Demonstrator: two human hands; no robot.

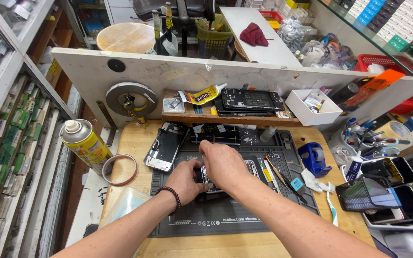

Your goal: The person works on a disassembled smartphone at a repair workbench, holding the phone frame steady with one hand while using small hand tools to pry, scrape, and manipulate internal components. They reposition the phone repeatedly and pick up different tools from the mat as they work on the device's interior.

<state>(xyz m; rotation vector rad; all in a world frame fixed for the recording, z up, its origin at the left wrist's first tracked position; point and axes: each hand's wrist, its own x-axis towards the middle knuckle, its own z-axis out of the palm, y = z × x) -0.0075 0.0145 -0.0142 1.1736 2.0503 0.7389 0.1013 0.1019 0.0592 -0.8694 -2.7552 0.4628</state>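
Both hands are meeting over an opened phone [216, 179] lying near the middle of the dark silicone work mat [225, 215]. The left hand [185, 179], a beaded bracelet [170, 196] circling its wrist, is curling its fingers against the phone's left edge and holding it in place. The right hand [223, 162] is arching over the top of the phone with fingers bent down onto it; whether it is pinching anything small underneath cannot be told, since the hand itself is covering most of the device.

Just right of the hands, tweezers and thin tools [278, 174] are lying on the mat. To the upper left, a second opened phone frame [164, 148] is resting half on the mat, half on the wooden bench. Farther left, a roll of tape [119, 169] and a yellow spray can [84, 141] are standing apart from the work. A blue tape dispenser [313, 157] is sitting off the mat's right edge. Behind, a wooden shelf [225, 117] is carrying a glue tube [201, 95], dark phone panels [252, 100] and a white box [311, 107].
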